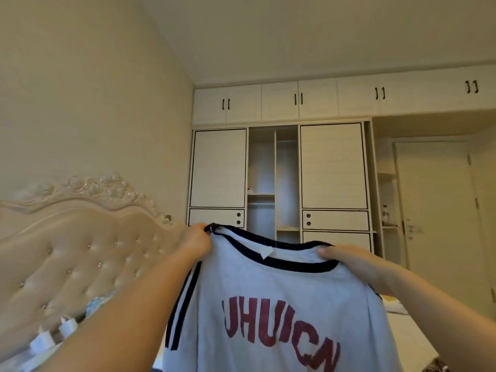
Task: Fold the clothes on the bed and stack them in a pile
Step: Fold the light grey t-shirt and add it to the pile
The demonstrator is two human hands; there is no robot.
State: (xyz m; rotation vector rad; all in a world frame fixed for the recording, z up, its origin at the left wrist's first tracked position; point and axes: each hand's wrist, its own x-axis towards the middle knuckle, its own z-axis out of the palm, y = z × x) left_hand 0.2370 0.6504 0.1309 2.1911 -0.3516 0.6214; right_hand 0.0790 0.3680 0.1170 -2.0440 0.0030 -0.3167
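The person is holding a pale grey T-shirt (pixel 281 304) up in the air in front of them, and it is hanging by its shoulders, well above the bed (pixel 410 336), so that its weight is pulling the body of it straight. The left hand (pixel 197 241) is pinching the shoulder seam at one end of the dark neckband, fingers curled tight on the cloth; the right hand (pixel 349 260) is gripping the other shoulder, its thumb lying over the front and the other fingers tucked behind, where I cannot see them. Holding it by both shoulders is keeping the shirt spread wide, with the red lettering facing them, which looks to me like the shake-out before a fold: the cloth is being squared up before it goes down flat. No folded pile is showing from here, so I cannot tell how far along the work is. Beyond the shirt, the tufted headboard (pixel 80 251) is standing to the left and the white wardrobe (pixel 279 178) is facing us, its middle section open.
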